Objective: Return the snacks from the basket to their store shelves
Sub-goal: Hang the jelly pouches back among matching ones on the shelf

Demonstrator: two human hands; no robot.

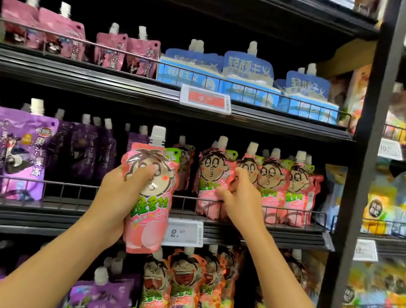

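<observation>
Left hand grips a pink peach pouch round its middle, fingers curled over the printed face, held upright just in front of the middle shelf's front rail. Right hand pinches a matching shelved pouch, thumb and fingers on it, likely parting the row.

Best approach, I judge: widen that gap, lift the held pouch over the rail, seat it spout-up, face forward.

Pouch: glossy pink, cartoon face, green lettering, white screw cap, soft and bulging. Basket not in view.
</observation>
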